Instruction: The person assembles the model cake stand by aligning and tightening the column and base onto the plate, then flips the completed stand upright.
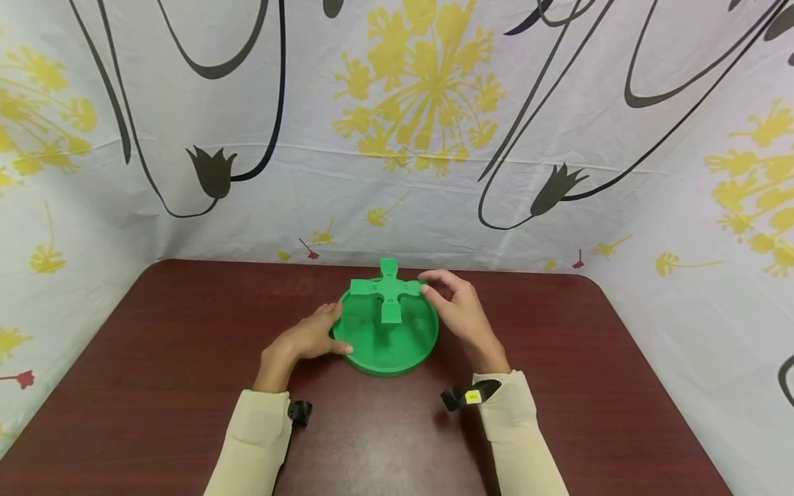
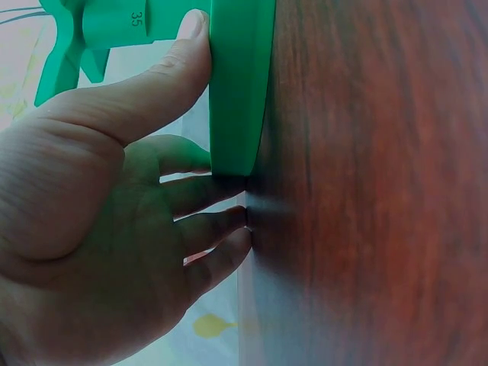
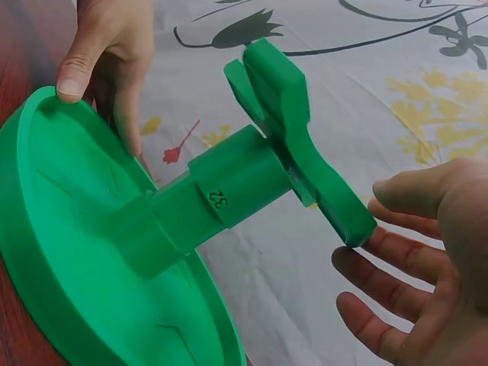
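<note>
A green round tray point(image 1: 387, 355) with a raised rim rests on the table. From its middle rises a stepped green post point(image 3: 210, 191) marked "32" in the right wrist view. A four-armed green cross point(image 1: 391, 289) tops the post. My left hand point(image 1: 307, 335) holds the tray's near-left rim, thumb over the top edge and fingers spread along the outer side. My right hand point(image 1: 462, 310) is at the cross's right arm, fingers loosely bent. In the right wrist view its fingertips touch or nearly touch that arm's end, while the thumb stands apart.
The dark red-brown wooden table point(image 1: 155, 386) extends around the tray. A white patterned cloth point(image 1: 310, 117) hangs behind and at both sides. Black camera straps sit on both wrists, the right strap point(image 1: 471, 395) carrying a yellow label.
</note>
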### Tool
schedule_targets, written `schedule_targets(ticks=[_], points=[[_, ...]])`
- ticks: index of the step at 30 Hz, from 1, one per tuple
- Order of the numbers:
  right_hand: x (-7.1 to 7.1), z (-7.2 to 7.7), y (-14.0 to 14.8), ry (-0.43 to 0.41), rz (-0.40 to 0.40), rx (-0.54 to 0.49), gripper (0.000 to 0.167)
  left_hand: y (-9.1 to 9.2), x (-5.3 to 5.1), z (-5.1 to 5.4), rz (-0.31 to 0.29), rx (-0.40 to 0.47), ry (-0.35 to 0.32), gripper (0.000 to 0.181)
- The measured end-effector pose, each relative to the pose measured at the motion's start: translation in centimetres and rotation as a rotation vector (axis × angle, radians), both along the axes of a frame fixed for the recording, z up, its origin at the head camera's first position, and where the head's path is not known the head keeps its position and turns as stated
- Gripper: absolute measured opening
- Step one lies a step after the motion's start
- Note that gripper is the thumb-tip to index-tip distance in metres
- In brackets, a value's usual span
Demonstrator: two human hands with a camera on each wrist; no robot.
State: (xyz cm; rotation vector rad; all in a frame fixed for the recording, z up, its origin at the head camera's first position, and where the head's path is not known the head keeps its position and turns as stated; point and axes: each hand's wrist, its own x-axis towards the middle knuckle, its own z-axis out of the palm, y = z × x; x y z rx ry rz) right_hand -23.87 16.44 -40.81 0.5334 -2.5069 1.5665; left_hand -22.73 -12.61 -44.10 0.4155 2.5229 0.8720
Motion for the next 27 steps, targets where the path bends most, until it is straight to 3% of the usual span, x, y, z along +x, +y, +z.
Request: schedule_targets(ticks=[27], points=[[0.43, 0.56, -0.19, -0.017, 0.094, 0.082, 0.013, 0.06, 0.04, 0.17, -0.009, -0.004, 0.003, 0.096]])
